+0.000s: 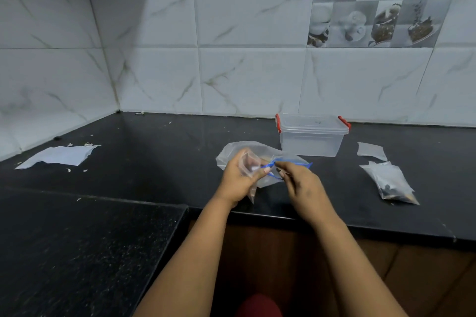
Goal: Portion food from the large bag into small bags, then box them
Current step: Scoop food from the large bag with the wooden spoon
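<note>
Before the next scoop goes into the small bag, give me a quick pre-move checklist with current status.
1. Small bag held by left hand: ok.
2. Small bag mouth open enough to fill: cannot tell.
3. Right hand pinching the large bag at its blue zip edge: ok.
4. Large bag mouth open: cannot tell.
5. Box ready to receive bags: not ok, lid still on.
6. Filled bags set aside on the counter, right of the hands: ok.
</note>
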